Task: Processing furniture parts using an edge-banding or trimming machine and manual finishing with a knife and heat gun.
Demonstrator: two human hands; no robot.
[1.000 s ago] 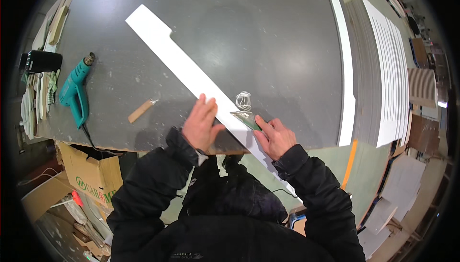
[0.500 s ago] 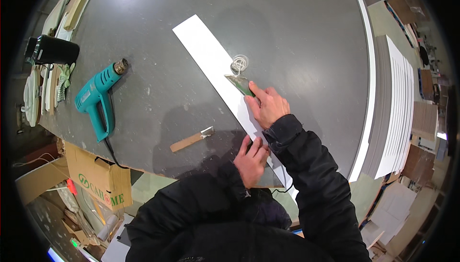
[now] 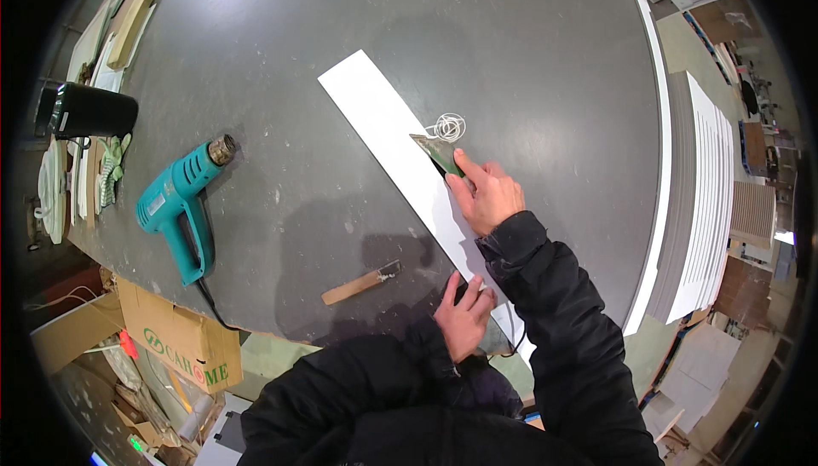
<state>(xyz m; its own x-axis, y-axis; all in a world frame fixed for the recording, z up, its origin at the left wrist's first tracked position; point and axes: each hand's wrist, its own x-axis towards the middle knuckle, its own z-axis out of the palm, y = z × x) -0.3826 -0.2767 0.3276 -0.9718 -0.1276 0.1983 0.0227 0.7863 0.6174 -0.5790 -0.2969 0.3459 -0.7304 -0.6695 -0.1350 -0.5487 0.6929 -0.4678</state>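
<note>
A long white board strip (image 3: pixel 383 129) lies slantwise on the dark grey worktable (image 3: pixel 545 66). My right hand (image 3: pixel 492 199) holds a green-handled scraper (image 3: pixel 437 153) with a pointed metal blade, whose tip lies along the strip's right edge. A loose coil of thin white shaving (image 3: pixel 449 128) sits at that tip. Closer to me, my left hand (image 3: pixel 465 319) grips the strip's near part, its fingers bent over the left edge; its thumb is hidden. Something dark shows between those fingers, too little to name. The strip's near end passes partly under my right sleeve.
Left on the table lie a teal heat gun (image 3: pixel 175 202) with its black cord and a small flat wooden-handled blade (image 3: pixel 362 283). A black box-shaped device (image 3: pixel 94 111) stands at the left edge. Stacked white panels (image 3: pixel 703 193) are at the right; a cardboard box (image 3: pixel 179 334) is below left.
The view has shifted slightly, so most table things sit lower and further right. The shaving coil has changed shape and lies further right of the blade tip. Both hands keep their holds.
</note>
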